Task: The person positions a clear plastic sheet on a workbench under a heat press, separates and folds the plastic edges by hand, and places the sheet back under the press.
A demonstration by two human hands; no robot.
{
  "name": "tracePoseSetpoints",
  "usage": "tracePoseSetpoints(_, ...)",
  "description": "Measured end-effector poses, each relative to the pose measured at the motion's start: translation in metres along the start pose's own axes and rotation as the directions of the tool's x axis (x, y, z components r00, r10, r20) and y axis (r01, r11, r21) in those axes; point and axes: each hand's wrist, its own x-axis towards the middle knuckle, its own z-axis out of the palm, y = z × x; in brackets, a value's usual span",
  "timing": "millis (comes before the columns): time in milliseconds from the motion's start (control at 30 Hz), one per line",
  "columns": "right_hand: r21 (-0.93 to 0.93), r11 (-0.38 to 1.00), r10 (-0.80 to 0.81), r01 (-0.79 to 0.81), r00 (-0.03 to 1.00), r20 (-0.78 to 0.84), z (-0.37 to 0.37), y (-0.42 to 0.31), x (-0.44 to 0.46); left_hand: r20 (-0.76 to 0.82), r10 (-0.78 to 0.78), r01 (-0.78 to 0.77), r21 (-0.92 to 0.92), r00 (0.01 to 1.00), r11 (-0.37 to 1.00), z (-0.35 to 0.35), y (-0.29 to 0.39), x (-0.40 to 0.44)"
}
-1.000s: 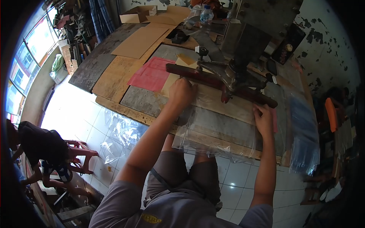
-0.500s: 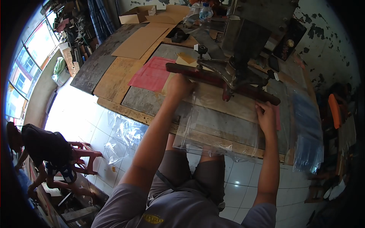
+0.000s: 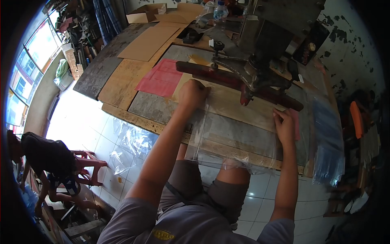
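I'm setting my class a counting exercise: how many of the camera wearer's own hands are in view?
2: the left hand at the left side of the clear plastic, the right hand at its right side. Neither is hidden.

Bar (image 3: pixel 223 80) higher, right knee (image 3: pixel 233 175) farther out

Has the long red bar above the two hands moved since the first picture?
Yes, slightly: judged against the cardboard sheet, the red bar now sits farther up the picture, so it has probably lifted.
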Motion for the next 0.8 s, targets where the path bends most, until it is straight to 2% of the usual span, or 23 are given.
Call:
tracePoseSetpoints(100, -0.004, 1.0, -0.01, 0.01, 1.0, -0.01, 0.001, 0.004, 0.0, 0.058, -0.022, 0.025, -0.062, 0.998, 0.998, -0.004, 0.005, -0.002)
tracePoseSetpoints(300, -0.02, 1.0, -0.02, 0.019, 1.0, -0.018, 0.001, 0.001, 0.0, -0.048, 0.063, -0.065, -0.038, 0.997, 0.997, 0.01, 0.002, -0.001)
tracePoseSetpoints(500, -0.019, 1.0, 0.015, -0.015, 1.0, 0.009, -0.001, -0.001, 0.0, 0.038, 0.028, -0.025, -0.075, 0.999, 0.997, 0.007, 0.005, -0.001)
tracePoseSetpoints(800, -0.032, 0.999, 0.034, -0.033, 0.999, 0.026, -0.004, -0.006, 0.0, 0.033, 0.067, -0.067, 0.006, 0.997, 0.998, 0.007, 0.009, 0.0)
